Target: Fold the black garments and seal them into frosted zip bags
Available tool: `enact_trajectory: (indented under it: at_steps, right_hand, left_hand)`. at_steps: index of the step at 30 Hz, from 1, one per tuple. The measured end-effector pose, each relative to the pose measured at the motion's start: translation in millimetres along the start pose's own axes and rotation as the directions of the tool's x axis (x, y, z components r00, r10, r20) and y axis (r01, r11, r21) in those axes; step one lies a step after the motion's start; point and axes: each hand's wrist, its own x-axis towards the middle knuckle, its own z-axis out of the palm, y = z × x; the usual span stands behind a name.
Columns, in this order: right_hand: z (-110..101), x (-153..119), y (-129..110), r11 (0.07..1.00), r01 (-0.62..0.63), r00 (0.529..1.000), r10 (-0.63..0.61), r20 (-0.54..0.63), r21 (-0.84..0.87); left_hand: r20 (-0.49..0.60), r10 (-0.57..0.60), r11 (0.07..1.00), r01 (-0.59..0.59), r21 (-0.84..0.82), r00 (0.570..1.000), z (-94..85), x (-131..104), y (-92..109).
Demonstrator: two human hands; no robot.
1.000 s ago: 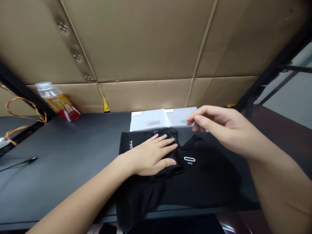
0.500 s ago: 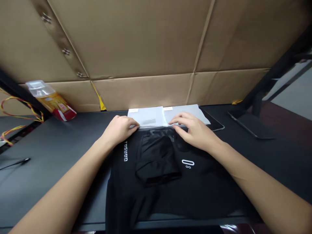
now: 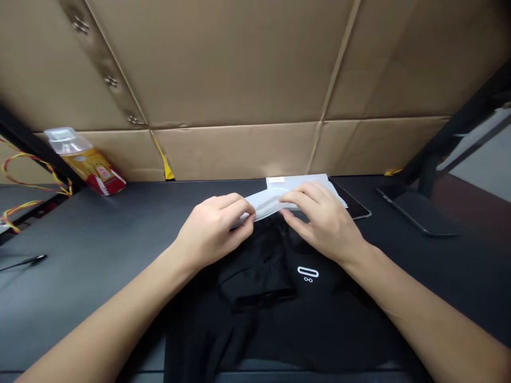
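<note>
My left hand (image 3: 223,226) pinches the left end of a thin white sheet (image 3: 261,201), which is lifted and bent toward me. My right hand (image 3: 319,215) has its thumb and fingers closed on the near edge of the white material, close to the middle. Behind and under my right hand lies another white piece (image 3: 295,181) with a small pale label at its top left corner. Black fabric (image 3: 327,319) with a white printed mark spreads below both hands. A flat dark object with a pale rim (image 3: 355,205) sticks out at the right of the white piece.
A bottle (image 3: 90,162) with a clear cap leans at the back left, near red and yellow wires (image 3: 35,159). A black cable tip (image 3: 35,259) lies on the left of the dark table (image 3: 91,250). Cardboard (image 3: 239,149) stands behind. A black stand base (image 3: 419,210) is at the right.
My left hand has moved right and toward me, raising and folding over the left part of the white material. My right hand has stayed nearly in place, its fingers closing on the edge.
</note>
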Motion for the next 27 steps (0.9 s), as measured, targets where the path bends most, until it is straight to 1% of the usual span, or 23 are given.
enact_trajectory:
  at_steps: [4,9,11,12,13,15,16,17,18,20,21,22,23,24,26,27]
  right_hand:
    - [-1.0,-0.7,-1.1,0.997,0.047,0.998,-0.043,0.054,-0.066]
    - [0.4,-0.3,-6.0,0.991,0.074,0.991,-0.061,0.117,-0.109]
    - [2.2,-0.4,-7.1,0.992,0.083,0.989,-0.070,0.133,-0.093]
    - [3.1,-0.5,-7.4,0.993,0.088,0.988,-0.077,0.132,-0.077]
    - [3.9,-0.7,-7.7,0.994,0.092,0.988,-0.085,0.129,-0.052]
    - [4.6,-1.0,-8.3,0.995,0.096,0.988,-0.099,0.118,0.028]
    - [4.5,-1.2,-8.8,0.992,0.099,0.987,-0.107,0.119,0.078]
    - [4.2,-1.4,-9.4,0.987,0.101,0.985,-0.117,0.123,0.128]
    - [3.7,-1.6,-10.2,0.980,0.099,0.983,-0.123,0.133,0.172]
    - [2.3,-1.8,-12.3,0.967,0.087,0.982,-0.124,0.145,0.241]
    - [1.6,-1.9,-13.7,0.960,0.074,0.981,-0.118,0.153,0.269]
    - [0.8,-1.8,-15.2,0.952,0.067,0.981,-0.117,0.153,0.299]
    - [0.0,-1.6,-16.9,0.941,0.067,0.981,-0.123,0.149,0.333]
    - [-1.0,-1.4,-18.8,0.927,0.067,0.979,-0.132,0.153,0.370]
    - [-3.3,-0.5,-22.8,0.896,0.076,0.976,-0.157,0.151,0.438]
    - [-4.6,-0.1,-24.8,0.882,0.075,0.976,-0.161,0.148,0.466]
  left_hand:
    - [-0.033,-0.077,0.996,0.076,-0.049,0.996,2.7,-0.7,-1.1]
    - [-0.095,-0.201,0.973,0.187,-0.138,0.975,2.2,1.0,6.1]
    - [-0.072,-0.242,0.947,0.220,-0.234,0.968,-1.8,2.8,7.6]
    - [-0.027,-0.242,0.925,0.222,-0.307,0.970,-4.8,3.8,6.9]
    - [0.039,-0.215,0.897,0.213,-0.386,0.976,-8.3,4.7,5.1]
    - [0.175,-0.099,0.837,0.177,-0.518,0.980,-14.8,5.9,-1.2]
    - [0.223,-0.044,0.815,0.164,-0.557,0.974,-16.9,5.9,-5.2]
    - [0.242,-0.018,0.799,0.159,-0.580,0.970,-18.0,5.4,-9.1]
    - [0.231,-0.025,0.785,0.162,-0.598,0.973,-17.9,4.6,-12.5]
    - [0.148,-0.096,0.761,0.168,-0.627,0.984,-15.4,2.4,-16.5]
    - [0.089,-0.119,0.766,0.149,-0.625,0.989,-13.9,1.4,-16.7]
    - [0.037,-0.110,0.792,0.110,-0.601,0.993,-12.8,0.6,-15.7]
    - [0.003,-0.062,0.833,0.053,-0.551,0.998,-12.7,0.2,-13.9]
    - [-0.012,0.011,0.875,-0.016,-0.483,1.000,-13.7,0.1,-11.4]
    - [0.008,0.159,0.926,-0.146,-0.347,0.987,-18.3,0.4,-6.4]
    - [0.016,0.204,0.936,-0.191,-0.296,0.979,-21.5,0.6,-4.5]
